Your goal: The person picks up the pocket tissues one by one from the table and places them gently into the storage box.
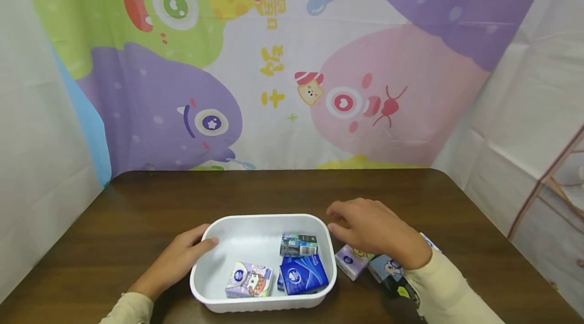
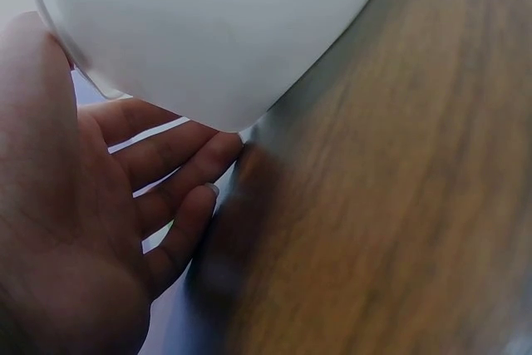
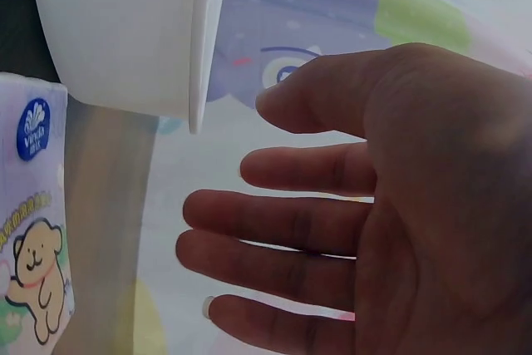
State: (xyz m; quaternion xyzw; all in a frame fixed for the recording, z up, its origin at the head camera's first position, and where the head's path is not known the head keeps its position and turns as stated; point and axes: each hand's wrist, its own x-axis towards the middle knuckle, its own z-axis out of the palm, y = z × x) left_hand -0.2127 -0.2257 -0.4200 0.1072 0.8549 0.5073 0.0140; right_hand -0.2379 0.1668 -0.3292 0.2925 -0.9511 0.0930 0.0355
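My left hand (image 1: 180,258) holds the left side of a white plastic basin (image 1: 269,217), thumb over the rim and fingers along the outer wall. In the left wrist view, the fingers lie against the basin's underside (image 2: 208,47). Inside the basin are a lilac tissue pack (image 1: 249,281), blue tissue packs (image 1: 304,274) partly stacked, and a dark patterned pack (image 1: 298,245). Just beyond the basin's right rim, my right hand (image 1: 369,227) hovers with nothing in it, its fingers extended and apart in the right wrist view.
Right of the basin, beneath my right forearm, lie a lilac tissue pack (image 1: 349,261) with a cartoon dog, a grey-blue pack (image 1: 385,266) and a dark pack (image 1: 401,289), partly hidden by the sleeve. A cartoon-printed cloth (image 1: 283,141) hangs behind the brown table (image 1: 155,194).
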